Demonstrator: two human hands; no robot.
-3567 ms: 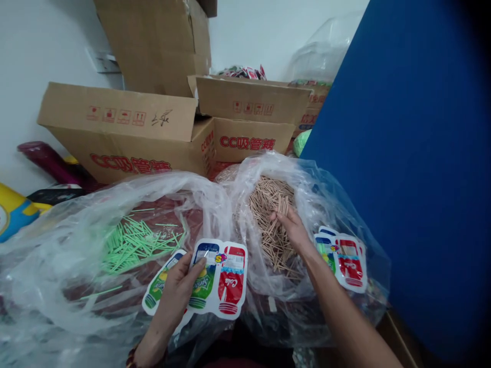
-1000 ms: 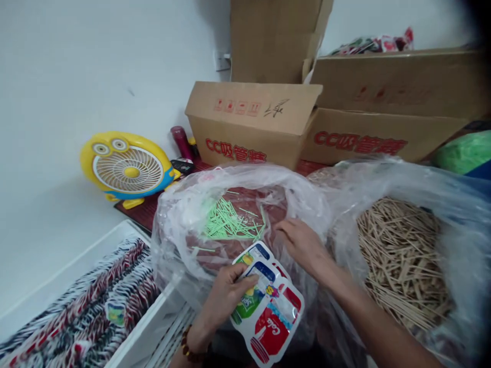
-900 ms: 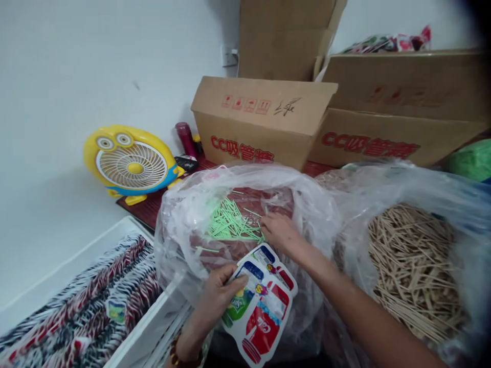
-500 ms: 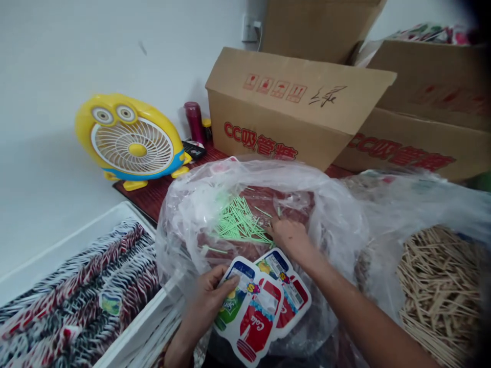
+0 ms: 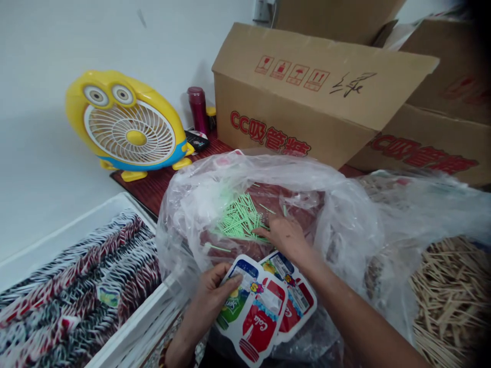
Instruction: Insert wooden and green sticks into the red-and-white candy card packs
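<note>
The right hand (image 5: pixel 287 237), among the brown sticks (image 5: pixel 454 306) a few seconds ago, is now in the mouth of the plastic bag (image 5: pixel 349 214), at the edge of the green sticks (image 5: pixel 240 217), so the work seems to have turned to these; its fingers are half curled, their hold impossible to tell, while the left hand (image 5: pixel 209 296) pinches the front pouch (image 5: pixel 253 312) between thumb and fingers, the rear pouch (image 5: pixel 301 301) fanned out behind

A yellow fan (image 5: pixel 136 138) stands on the table (image 5: pixel 141 191), upper left; a maroon bottle (image 5: pixel 198 111) and cardboard box (image 5: pixel 291 110), upper centre.
</note>
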